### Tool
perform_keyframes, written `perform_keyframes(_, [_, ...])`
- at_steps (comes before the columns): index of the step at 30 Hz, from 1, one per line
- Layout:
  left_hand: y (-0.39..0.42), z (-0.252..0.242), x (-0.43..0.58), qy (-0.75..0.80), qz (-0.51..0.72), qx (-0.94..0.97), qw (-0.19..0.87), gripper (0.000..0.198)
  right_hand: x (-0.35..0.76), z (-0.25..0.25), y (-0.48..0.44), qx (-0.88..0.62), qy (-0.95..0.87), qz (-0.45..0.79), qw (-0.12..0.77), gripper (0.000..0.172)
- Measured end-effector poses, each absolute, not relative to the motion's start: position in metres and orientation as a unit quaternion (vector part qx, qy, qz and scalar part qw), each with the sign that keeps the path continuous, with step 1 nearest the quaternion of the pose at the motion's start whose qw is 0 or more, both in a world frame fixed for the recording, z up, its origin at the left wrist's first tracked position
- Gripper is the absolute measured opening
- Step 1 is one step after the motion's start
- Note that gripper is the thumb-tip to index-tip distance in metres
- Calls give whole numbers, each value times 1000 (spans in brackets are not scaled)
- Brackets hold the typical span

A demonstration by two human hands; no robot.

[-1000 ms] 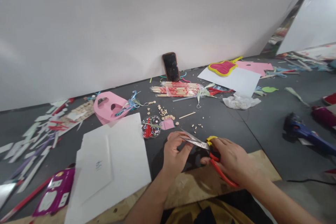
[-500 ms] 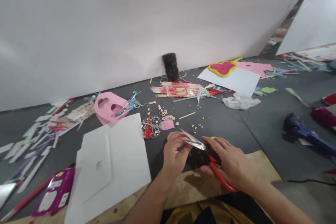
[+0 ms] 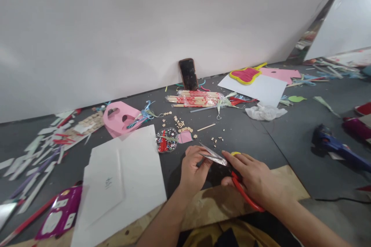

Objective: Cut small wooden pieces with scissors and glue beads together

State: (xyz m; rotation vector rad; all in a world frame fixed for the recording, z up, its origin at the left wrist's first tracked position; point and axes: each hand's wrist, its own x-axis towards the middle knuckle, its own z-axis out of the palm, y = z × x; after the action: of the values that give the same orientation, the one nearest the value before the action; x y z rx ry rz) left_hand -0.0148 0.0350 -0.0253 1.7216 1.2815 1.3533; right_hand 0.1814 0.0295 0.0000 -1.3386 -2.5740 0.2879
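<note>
Above the near edge of the dark table (image 3: pixel 246 131), you have the scissors (image 3: pixel 218 159) in your right hand (image 3: pixel 253 173), fingers wrapped around the handles, their long axis slanting away and leftward so the parted blades meet the fingertips of your left hand (image 3: pixel 193 171). Those fingertips are drawn together, though I cannot tell what they pinch. Just beyond lie a pink card (image 3: pixel 184 137) and scattered beads (image 3: pixel 218 139); white sheets (image 3: pixel 139 166) flank your left forearm.
</note>
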Motion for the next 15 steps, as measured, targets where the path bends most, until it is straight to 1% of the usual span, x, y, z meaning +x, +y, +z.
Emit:
perform_keyframes(6, [33, -25, -13, 494, 510, 630, 313, 16, 180, 3, 29, -458, -876, 93, 116, 42])
perform_keyframes(10, [33, -28, -12, 505, 520, 602, 335, 11, 181, 1, 30, -467, -871, 102, 118, 43])
perform_keyframes(15, [33, -29, -15, 500, 526, 603, 331, 11, 181, 0, 30, -471, -866, 130, 105, 48])
